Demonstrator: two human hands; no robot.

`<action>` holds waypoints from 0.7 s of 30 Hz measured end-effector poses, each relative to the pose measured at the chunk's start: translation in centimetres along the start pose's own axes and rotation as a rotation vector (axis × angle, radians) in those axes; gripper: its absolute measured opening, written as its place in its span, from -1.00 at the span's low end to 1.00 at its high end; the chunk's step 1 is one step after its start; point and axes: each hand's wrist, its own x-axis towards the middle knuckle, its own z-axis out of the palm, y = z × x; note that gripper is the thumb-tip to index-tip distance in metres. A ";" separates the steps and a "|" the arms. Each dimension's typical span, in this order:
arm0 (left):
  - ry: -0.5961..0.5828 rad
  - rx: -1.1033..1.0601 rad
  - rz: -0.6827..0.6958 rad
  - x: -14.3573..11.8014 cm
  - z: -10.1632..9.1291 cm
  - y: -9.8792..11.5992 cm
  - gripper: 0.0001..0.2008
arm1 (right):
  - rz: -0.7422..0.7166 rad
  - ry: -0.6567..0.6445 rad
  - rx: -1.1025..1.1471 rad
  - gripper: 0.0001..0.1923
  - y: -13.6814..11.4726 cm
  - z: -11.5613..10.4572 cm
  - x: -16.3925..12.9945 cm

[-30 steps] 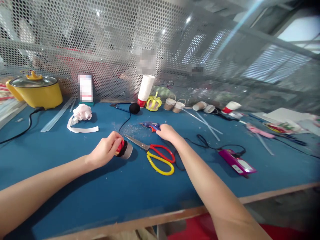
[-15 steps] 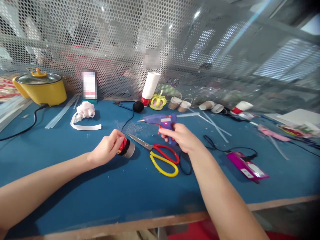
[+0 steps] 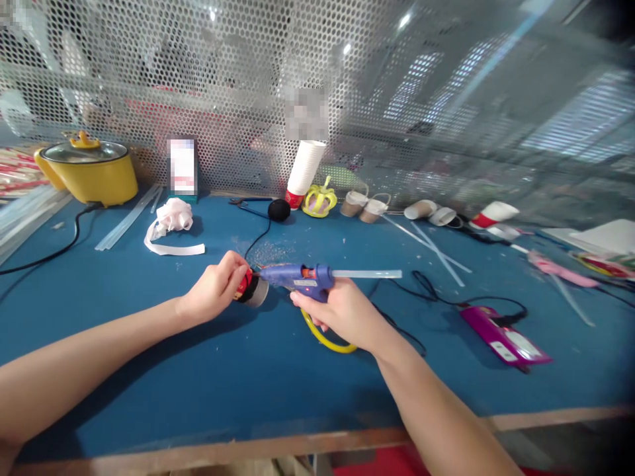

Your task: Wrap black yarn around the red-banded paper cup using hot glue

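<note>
With the left hand [image 3: 214, 289] pinching the small red-and-black cup [image 3: 249, 289] on the blue table [image 3: 198, 370], the right hand [image 3: 342, 312], fingers wrapped around the glue gun [image 3: 297, 277], aims its nozzle from 3 o'clock: gluing appears underway, calling for a steady trigger squeeze.

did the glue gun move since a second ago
Yes. The glue gun, in the right hand, came toward the person, from beyond the scissors to above them, by the cup.

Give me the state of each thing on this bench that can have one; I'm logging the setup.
Glue gun: held in the right hand, red light on, glue stick loaded, nozzle at the cup.
Small cup: on its side, gripped by the left hand.
Scissors: flat on the bench, mostly hidden.
Yellow pot: lid on.
Paper cup stack: upside down, leaning.
</note>
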 end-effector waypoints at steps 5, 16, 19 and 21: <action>-0.005 0.011 -0.001 0.0 -0.1 0.2 -0.82 | -0.011 0.020 -0.146 -0.72 -0.3 0.0 -0.4; 0.013 0.026 -0.005 0.1 -0.1 0.2 -0.83 | -0.167 0.082 -0.365 -0.82 -0.3 0.4 -0.9; 0.011 0.015 -0.011 0.1 -0.1 0.3 -0.83 | -0.189 0.088 -0.387 -0.83 -0.4 0.4 -0.9; 0.004 -0.001 -0.021 0.0 -0.1 0.4 -0.83 | -0.191 0.077 -0.396 -0.84 -0.5 0.4 -1.0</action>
